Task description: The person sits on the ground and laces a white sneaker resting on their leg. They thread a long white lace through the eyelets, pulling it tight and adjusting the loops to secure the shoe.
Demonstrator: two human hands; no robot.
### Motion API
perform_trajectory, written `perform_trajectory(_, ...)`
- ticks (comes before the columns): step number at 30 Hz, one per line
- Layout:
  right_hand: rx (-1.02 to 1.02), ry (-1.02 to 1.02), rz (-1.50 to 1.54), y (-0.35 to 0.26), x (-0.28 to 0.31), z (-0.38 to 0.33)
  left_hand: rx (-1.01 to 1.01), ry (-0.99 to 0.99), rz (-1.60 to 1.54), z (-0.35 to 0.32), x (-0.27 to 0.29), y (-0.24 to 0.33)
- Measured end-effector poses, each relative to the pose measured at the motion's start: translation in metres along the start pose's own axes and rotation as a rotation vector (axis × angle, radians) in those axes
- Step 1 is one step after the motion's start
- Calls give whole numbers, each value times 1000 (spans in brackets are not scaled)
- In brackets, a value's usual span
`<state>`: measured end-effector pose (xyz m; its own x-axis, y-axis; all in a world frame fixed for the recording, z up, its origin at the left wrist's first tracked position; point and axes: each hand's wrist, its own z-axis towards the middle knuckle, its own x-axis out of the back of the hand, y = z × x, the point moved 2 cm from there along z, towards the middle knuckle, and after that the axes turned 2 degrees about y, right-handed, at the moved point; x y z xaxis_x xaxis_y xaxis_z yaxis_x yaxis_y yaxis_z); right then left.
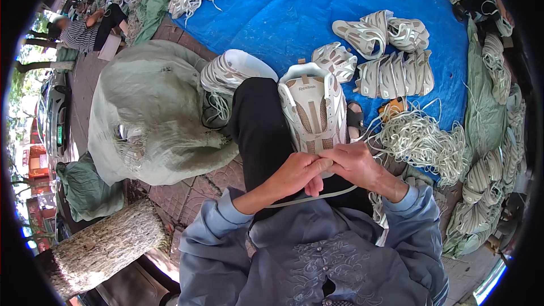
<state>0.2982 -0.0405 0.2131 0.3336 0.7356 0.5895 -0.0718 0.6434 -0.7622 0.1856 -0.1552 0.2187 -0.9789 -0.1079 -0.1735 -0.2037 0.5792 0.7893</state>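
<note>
A white and beige shoe upper (309,107) rests across my lap with its heel end pointing away from me. My left hand (300,174) and my right hand (354,164) meet over its near end, thumbs and fingertips pressed together. Both hands are closed. A pale flat shoelace (311,198) bows below them and runs up toward my right hand, which appears to grip it. Exactly what my left fingers pinch is hidden by the hands.
A heap of laces (422,141) lies on the right by a blue tarp (272,11). Several stacked uppers (396,73) sit on the tarp, and another stack (229,71) is near my left knee. A stuffed grey-green sack (153,107) and a log (107,246) are left. Another person (85,33) sits farther off.
</note>
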Motion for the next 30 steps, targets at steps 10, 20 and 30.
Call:
perform_trajectory(10, -13, 171, -191, 29, 9, 18, -732, 734, 866, 12, 2, -5)
perform_trajectory(20, 190, -35, -708, 21, -7, 35, -846, 777, 1177, 14, -6, -21)
perform_trajectory(30, 223, 65, -614, 30, -11, 29, -850, 819, 1135, 14, -10, -29)
